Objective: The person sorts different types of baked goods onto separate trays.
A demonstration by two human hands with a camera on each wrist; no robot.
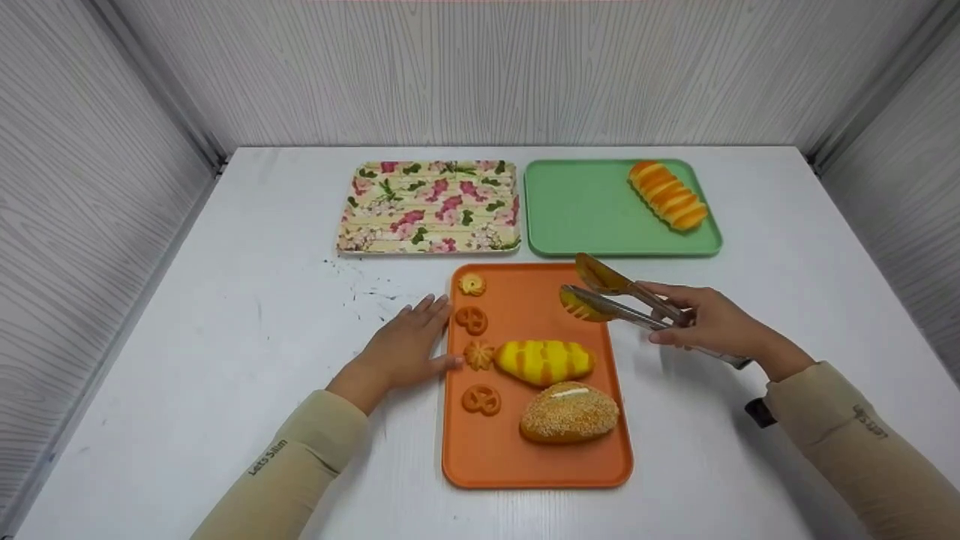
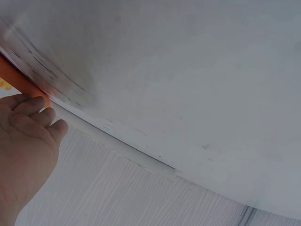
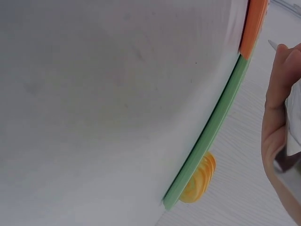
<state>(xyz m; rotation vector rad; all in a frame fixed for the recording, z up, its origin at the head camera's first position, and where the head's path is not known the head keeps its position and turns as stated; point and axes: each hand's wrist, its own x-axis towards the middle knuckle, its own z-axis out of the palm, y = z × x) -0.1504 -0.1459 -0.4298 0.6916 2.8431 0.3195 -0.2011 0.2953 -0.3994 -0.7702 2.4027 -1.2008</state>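
My right hand (image 1: 712, 322) holds metal tongs (image 1: 637, 316) with amber tips. The tongs' tips are spread apart over the upper right of the orange tray (image 1: 529, 469), with nothing between them. My left hand (image 1: 401, 349) lies palm down at that tray's left edge, fingers extended and the thumb reaching over the rim. On the orange tray are a yellow striped bread (image 1: 545, 362) and, below it, a seeded bread roll (image 1: 570, 414). A column along its left side has two round cookies (image 1: 472, 284) and two pretzels (image 1: 481, 400). In the right wrist view, the tongs (image 3: 294, 120) are only partly visible.
Behind the orange tray stand a floral tray (image 1: 431, 206) on the left and a green tray (image 1: 577, 210) on the right. A striped orange bread (image 1: 667, 195) lies on the green tray's right side. Pale wood-grain panels (image 1: 487, 75) enclose the white table (image 1: 285, 300) at the back and sides.
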